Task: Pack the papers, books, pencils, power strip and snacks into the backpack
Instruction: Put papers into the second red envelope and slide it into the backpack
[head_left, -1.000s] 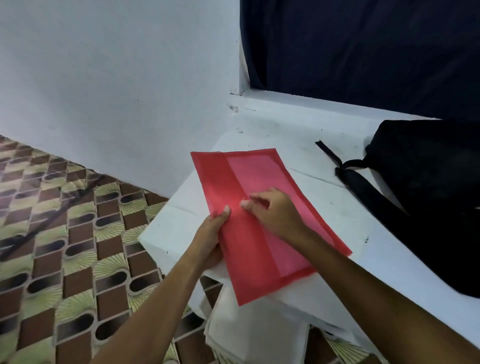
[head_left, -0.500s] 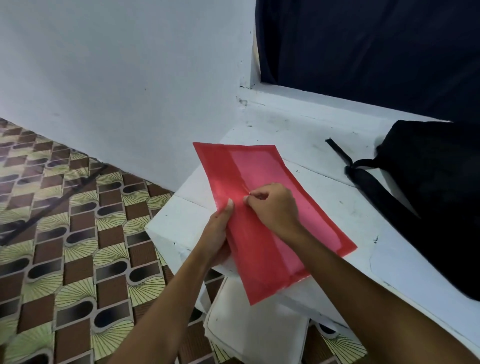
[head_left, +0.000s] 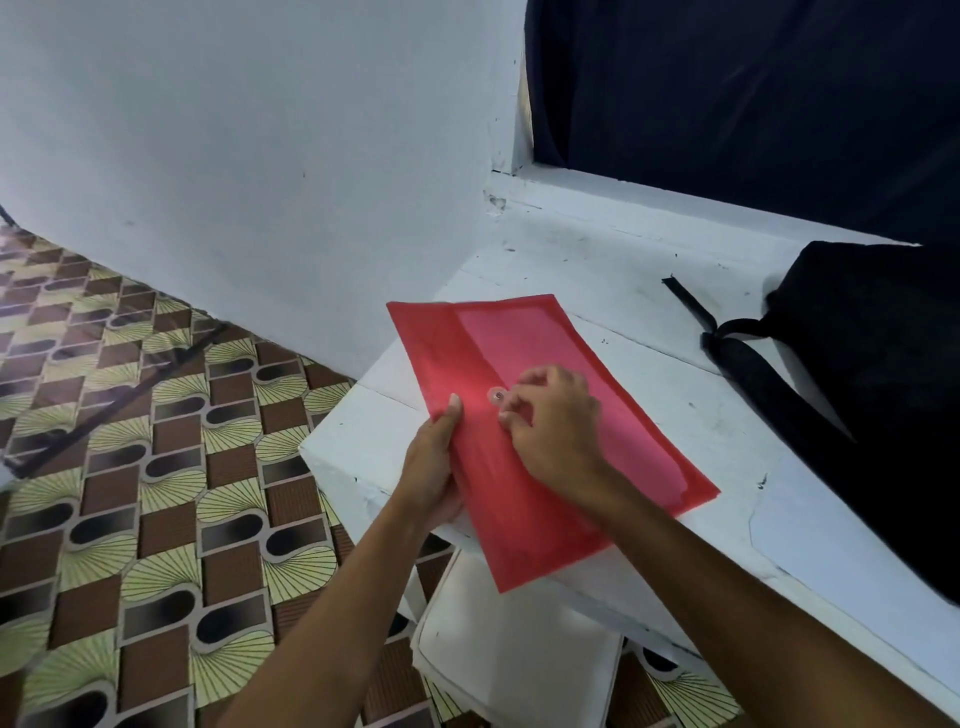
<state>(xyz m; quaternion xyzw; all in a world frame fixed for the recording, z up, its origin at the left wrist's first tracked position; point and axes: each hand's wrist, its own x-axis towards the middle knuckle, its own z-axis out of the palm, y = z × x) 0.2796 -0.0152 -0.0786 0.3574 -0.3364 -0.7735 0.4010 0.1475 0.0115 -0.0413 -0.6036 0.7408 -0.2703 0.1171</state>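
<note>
Red folder (head_left: 524, 467) on ledge | left hand (head_left: 434, 467) grips edge | right hand (head_left: 553, 423) pinches at snap

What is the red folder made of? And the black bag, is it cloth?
The red folder looks like thin see-through plastic: a paler sheet shows through it, and it closes with a small snap button. The black backpack seems to be soft, matte woven cloth; it slumps, and its strap lies limp on the white table.

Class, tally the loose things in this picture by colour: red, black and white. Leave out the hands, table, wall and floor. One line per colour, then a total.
Red: 1, the red folder
Black: 1, the backpack
White: 1, the stack of white sheets below the table's edge
Total: 3
</note>
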